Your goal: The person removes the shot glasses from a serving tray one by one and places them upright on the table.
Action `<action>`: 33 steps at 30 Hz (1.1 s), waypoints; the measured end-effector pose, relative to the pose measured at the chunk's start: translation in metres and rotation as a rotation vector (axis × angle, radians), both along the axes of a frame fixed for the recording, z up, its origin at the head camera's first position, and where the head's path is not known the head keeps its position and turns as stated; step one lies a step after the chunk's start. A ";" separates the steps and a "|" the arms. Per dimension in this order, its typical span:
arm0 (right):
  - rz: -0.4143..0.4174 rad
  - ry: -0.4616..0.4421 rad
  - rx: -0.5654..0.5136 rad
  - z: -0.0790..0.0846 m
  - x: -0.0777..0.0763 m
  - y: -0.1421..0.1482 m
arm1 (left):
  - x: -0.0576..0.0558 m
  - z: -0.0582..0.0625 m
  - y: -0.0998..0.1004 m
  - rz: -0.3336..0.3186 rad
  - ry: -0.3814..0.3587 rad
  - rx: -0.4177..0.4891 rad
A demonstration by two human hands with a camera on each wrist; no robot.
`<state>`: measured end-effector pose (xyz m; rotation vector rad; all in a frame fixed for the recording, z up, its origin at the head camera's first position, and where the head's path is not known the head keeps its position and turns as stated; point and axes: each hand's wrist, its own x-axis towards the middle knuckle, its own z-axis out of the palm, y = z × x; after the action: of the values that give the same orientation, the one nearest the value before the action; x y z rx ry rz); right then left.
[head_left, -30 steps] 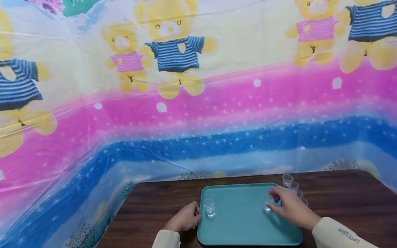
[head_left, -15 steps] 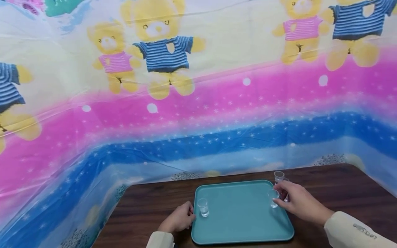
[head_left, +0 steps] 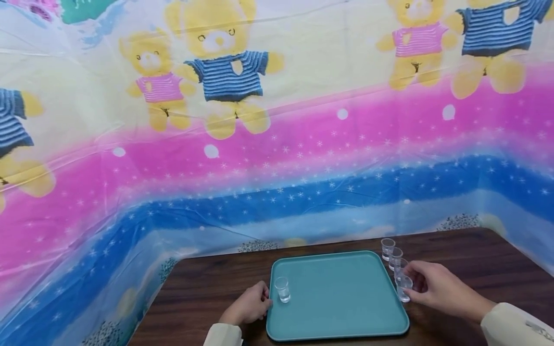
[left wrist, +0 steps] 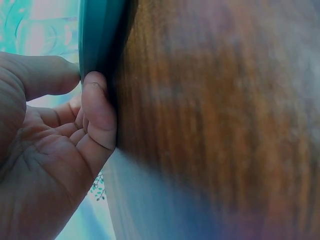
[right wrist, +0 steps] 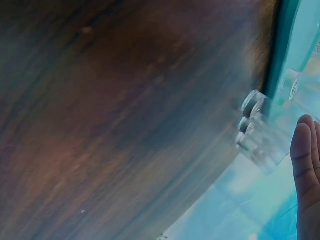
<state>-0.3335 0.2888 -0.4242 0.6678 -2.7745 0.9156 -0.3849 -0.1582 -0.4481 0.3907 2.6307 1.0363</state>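
Observation:
My left hand (head_left: pixel 251 302) grips the left rim of a teal tray (head_left: pixel 337 298), thumb above and curled fingers at its edge in the left wrist view. One small clear shot glass (head_left: pixel 283 290) stands on the tray near that side. At the tray's right edge, my right hand (head_left: pixel 441 288) pinches another shot glass (head_left: pixel 404 289) between thumb and fingertips. Beyond it more shot glasses (head_left: pixel 387 249) stand in a row on the table, partly hidden by the fingers. In the right wrist view, straight fingers (right wrist: pixel 302 150) appear beside several glasses (right wrist: pixel 252 105).
The dark wooden table (head_left: pixel 467 254) extends past both sides of the tray. Behind it hangs a printed sheet (head_left: pixel 303 144) with teddy bears and pink and blue bands, reaching down to the table's back edge.
My right hand has carried its shot glass rightward from over the tray to the tray's right edge, beside the row. The left hand stays on the rim; the head view has shifted slightly.

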 end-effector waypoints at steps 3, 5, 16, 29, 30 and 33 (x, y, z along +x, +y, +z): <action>0.006 0.012 0.000 -0.003 0.001 0.006 | 0.000 0.000 0.001 0.001 0.002 0.001; 0.005 0.013 0.000 -0.005 0.001 0.008 | -0.001 0.000 0.001 0.002 0.003 0.001; 0.021 -0.002 -0.009 -0.014 0.002 0.015 | -0.001 0.000 -0.001 -0.001 0.004 -0.013; -0.049 -0.052 -0.001 -0.019 0.002 0.018 | -0.001 0.000 -0.002 -0.006 -0.020 -0.006; -0.051 -0.047 0.001 -0.020 0.002 0.019 | -0.001 0.000 -0.002 -0.005 -0.023 -0.004; -0.055 0.011 0.006 -0.023 0.004 0.021 | -0.001 0.000 0.001 -0.004 -0.027 0.000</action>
<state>-0.3292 0.3095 -0.4475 0.5924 -2.7727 0.8907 -0.3860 -0.1575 -0.4482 0.3798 2.6050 1.0330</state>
